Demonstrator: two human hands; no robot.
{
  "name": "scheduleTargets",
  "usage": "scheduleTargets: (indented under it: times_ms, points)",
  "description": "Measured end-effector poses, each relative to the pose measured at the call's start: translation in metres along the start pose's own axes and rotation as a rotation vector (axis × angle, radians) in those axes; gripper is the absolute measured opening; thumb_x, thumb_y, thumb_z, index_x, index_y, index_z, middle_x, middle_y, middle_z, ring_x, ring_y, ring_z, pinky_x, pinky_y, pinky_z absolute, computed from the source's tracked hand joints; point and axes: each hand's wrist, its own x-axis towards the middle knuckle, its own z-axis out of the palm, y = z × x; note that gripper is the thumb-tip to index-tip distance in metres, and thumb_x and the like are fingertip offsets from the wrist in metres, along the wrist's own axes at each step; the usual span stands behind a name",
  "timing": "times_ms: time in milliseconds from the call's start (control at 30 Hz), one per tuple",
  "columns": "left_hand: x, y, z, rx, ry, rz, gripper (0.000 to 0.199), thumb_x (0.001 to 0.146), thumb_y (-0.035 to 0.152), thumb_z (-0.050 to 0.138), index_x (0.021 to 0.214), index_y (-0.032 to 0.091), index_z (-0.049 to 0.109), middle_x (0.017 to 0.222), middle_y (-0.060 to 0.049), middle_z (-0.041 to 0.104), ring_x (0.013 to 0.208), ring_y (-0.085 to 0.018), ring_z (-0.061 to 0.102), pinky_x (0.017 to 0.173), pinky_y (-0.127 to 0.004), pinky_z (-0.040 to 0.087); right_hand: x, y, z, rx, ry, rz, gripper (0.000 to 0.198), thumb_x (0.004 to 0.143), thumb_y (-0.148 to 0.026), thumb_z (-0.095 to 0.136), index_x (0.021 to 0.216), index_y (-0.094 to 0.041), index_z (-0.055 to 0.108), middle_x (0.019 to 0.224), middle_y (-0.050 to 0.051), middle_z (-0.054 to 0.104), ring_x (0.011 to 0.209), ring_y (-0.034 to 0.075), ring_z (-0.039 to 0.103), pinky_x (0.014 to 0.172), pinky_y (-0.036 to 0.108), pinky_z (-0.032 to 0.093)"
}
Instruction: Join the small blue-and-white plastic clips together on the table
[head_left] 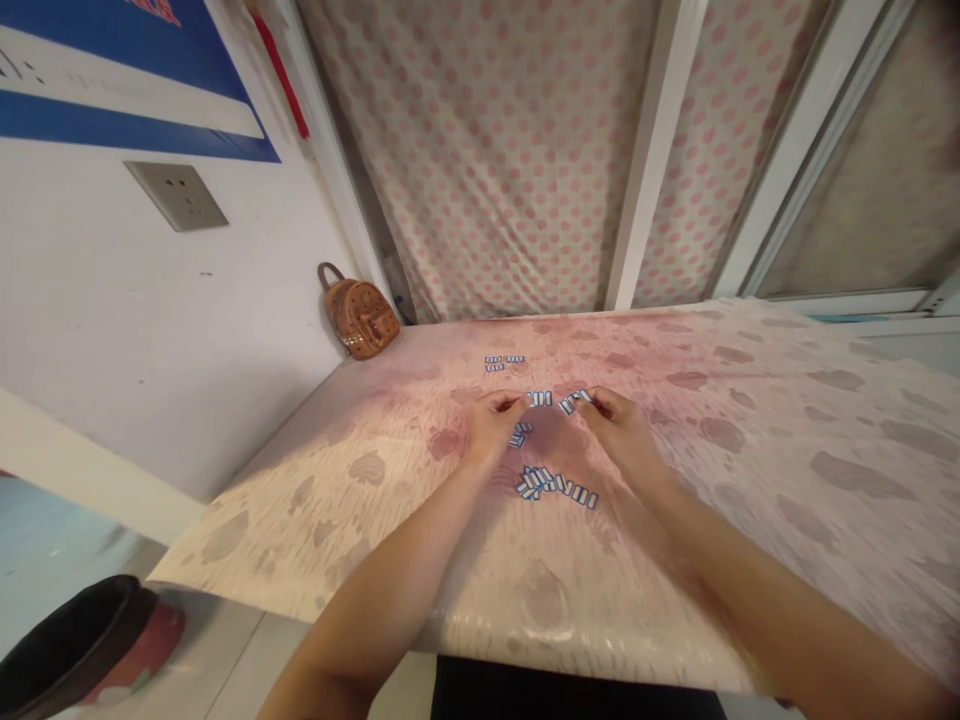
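Note:
Above the middle of the table, my left hand (495, 425) pinches a short blue-and-white striped strip (540, 398) between thumb and fingers. My right hand (615, 425) is closed on a second blue-and-white striped strip (570, 402), tilted and a small gap apart from the first. Below the hands lies a loose pile of similar strips (540, 482), with one end trailing to the right. A smaller cluster (519, 434) sits beside my left wrist, partly hidden by it. Farther back, several strips (504, 361) lie in two neat rows.
The table (750, 480) has a patterned, shiny cover. A small brown backpack-shaped bag (364, 317) stands at its far left corner against the wall. A dotted curtain (510, 150) hangs behind. On the floor at lower left is a dark-lined bin (142, 650).

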Motion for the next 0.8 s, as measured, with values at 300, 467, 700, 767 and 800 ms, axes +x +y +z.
scheduleTargets:
  times_ms: [300, 467, 700, 767, 800]
  points:
    - [-0.011, 0.011, 0.007, 0.001, -0.053, 0.030, 0.020, 0.073, 0.034, 0.074, 0.078, 0.016, 0.078, 0.079, -0.007, 0.075, 0.068, -0.017, 0.064, 0.063, -0.027, 0.048, -0.006, 0.003, 0.011, 0.162, -0.165, 0.226, 0.032, 0.075, -0.051, 0.065, 0.081, -0.022, 0.054, 0.063, 0.002, 0.069, 0.052, 0.015, 0.063, 0.052, 0.027, 0.052]
    - [-0.014, 0.014, 0.008, 0.029, -0.069, 0.051, 0.017, 0.074, 0.033, 0.074, 0.077, 0.016, 0.078, 0.079, -0.007, 0.075, 0.067, -0.016, 0.063, 0.063, -0.027, 0.048, -0.006, 0.006, 0.009, 0.065, -0.166, 0.214, 0.029, 0.075, -0.048, 0.065, 0.076, -0.022, 0.053, 0.053, -0.002, 0.062, 0.039, 0.012, 0.052, 0.040, 0.023, 0.040]
    - [-0.013, 0.013, 0.010, 0.061, -0.106, 0.085, 0.013, 0.077, 0.029, 0.071, 0.076, 0.018, 0.078, 0.077, -0.005, 0.075, 0.066, -0.016, 0.063, 0.065, -0.027, 0.047, -0.005, 0.015, 0.009, -0.022, -0.182, 0.152, 0.024, 0.079, -0.044, 0.061, 0.074, -0.023, 0.053, 0.052, -0.003, 0.062, 0.039, 0.012, 0.051, 0.040, 0.024, 0.039]
    - [-0.013, 0.012, 0.010, 0.065, -0.110, 0.091, 0.013, 0.077, 0.029, 0.072, 0.076, 0.018, 0.078, 0.077, -0.005, 0.075, 0.066, -0.016, 0.063, 0.066, -0.027, 0.047, -0.005, 0.019, 0.009, -0.059, -0.169, 0.121, 0.023, 0.081, -0.045, 0.060, 0.076, -0.023, 0.054, 0.053, -0.002, 0.063, 0.040, 0.013, 0.052, 0.041, 0.024, 0.039]
    - [-0.013, 0.011, 0.010, 0.067, -0.110, 0.091, 0.013, 0.076, 0.029, 0.072, 0.076, 0.018, 0.078, 0.077, -0.005, 0.075, 0.066, -0.016, 0.064, 0.065, -0.027, 0.047, -0.005, 0.021, 0.010, -0.075, -0.157, 0.104, 0.023, 0.082, -0.045, 0.060, 0.078, -0.023, 0.055, 0.053, -0.002, 0.063, 0.040, 0.013, 0.052, 0.041, 0.025, 0.038]
